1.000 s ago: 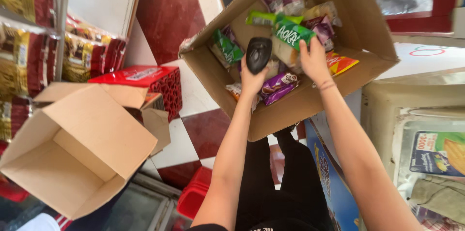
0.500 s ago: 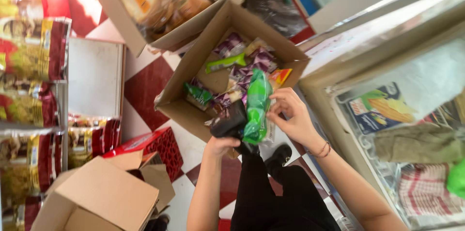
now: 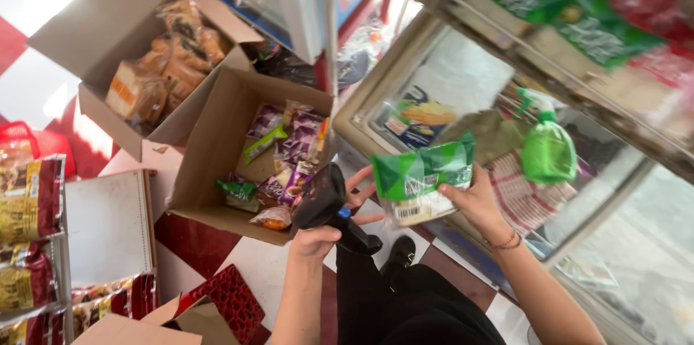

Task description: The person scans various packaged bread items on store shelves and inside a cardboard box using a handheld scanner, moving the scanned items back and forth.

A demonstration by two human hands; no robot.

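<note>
The left hand (image 3: 318, 238) grips a black scanner (image 3: 325, 204), the right hand (image 3: 473, 200) clasps a green packet (image 3: 423, 175) — apparently just apart — above the open snack box (image 3: 210, 150), beside the freezer's edge (image 3: 361, 110).

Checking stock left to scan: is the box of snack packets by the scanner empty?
Not empty: the open cardboard box holds several purple and green packets.

Green-and-clear snack packet (image 3: 423, 179), black scanner (image 3: 322, 204), brown cardboard box (image 3: 210, 150), red-and-white checked floor (image 3: 217, 244)
</note>
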